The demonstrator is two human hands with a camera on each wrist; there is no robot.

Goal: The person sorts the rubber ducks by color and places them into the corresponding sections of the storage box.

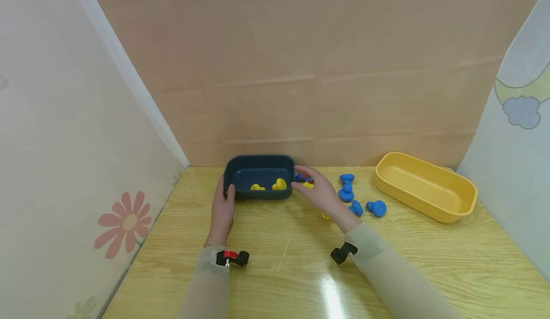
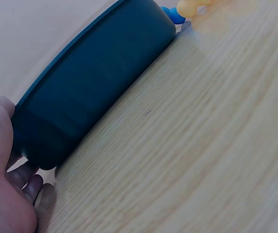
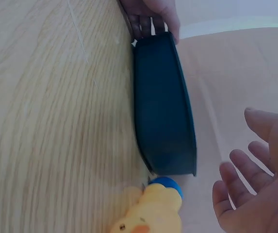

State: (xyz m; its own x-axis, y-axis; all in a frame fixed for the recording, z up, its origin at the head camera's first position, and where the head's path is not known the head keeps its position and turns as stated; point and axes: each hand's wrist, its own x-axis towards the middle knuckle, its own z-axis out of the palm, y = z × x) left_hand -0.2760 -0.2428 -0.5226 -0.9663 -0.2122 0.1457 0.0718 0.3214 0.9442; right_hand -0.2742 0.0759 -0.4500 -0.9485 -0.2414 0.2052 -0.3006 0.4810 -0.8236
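A dark blue, open-topped plastic tub [image 1: 259,195] stands at the back of the table. My left hand [image 1: 223,209] grips its left end, thumb at the rim and fingers low around the end wall in the left wrist view. Inside lie two yellow toy ducks, one [image 1: 280,184] near the right end and another [image 1: 257,187] partly hidden by the front wall. My right hand [image 1: 318,190] is just off the tub's right end; the right wrist view shows its fingers loosely bent, holding nothing. A yellow duck [image 3: 151,213] and a blue piece [image 3: 167,184] lie beside that end.
Several rounded blue toys lie right of my right hand, among them one [image 1: 346,192] at the back and another [image 1: 377,208] nearer. A yellow tub [image 1: 425,190] stands at the right. A brown backdrop [image 1: 301,94] rises behind the wooden table [image 1: 275,257].
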